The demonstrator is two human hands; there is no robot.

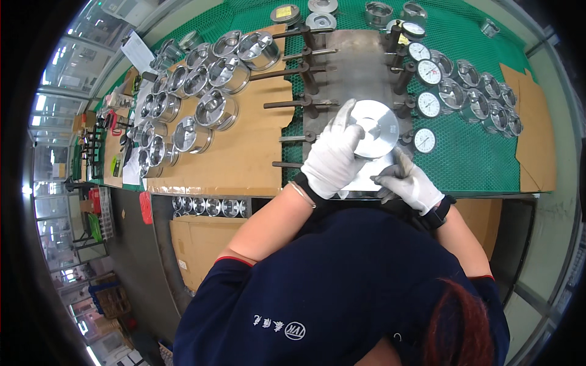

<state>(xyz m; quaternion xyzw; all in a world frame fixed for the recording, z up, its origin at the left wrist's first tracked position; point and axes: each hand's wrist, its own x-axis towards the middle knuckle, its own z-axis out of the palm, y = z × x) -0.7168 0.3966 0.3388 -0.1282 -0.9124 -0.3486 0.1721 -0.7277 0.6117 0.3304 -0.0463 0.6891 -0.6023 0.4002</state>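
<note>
A shiny round metal piston (383,125), its flat face turned up, is held over the dark metal surface plate (360,52). My left hand (334,157), in a white glove, is closed on its left side, with fingers lying over the rim and face. My right hand (412,185), gloved in white with greyed fingertips, is just below its lower right edge. Its index finger reaches up toward the rim and the other fingers are bent but apart. I cannot tell whether that fingertip touches. The piston's underside is hidden.
Dial gauges (425,139) on stands line the plate's right side; dark rods on posts (310,108) line its left. Many pistons (193,135) stand on cardboard (244,146) at left. More pistons (475,105) stand on green matting (476,155) at right. A lower shelf holds pistons (213,207).
</note>
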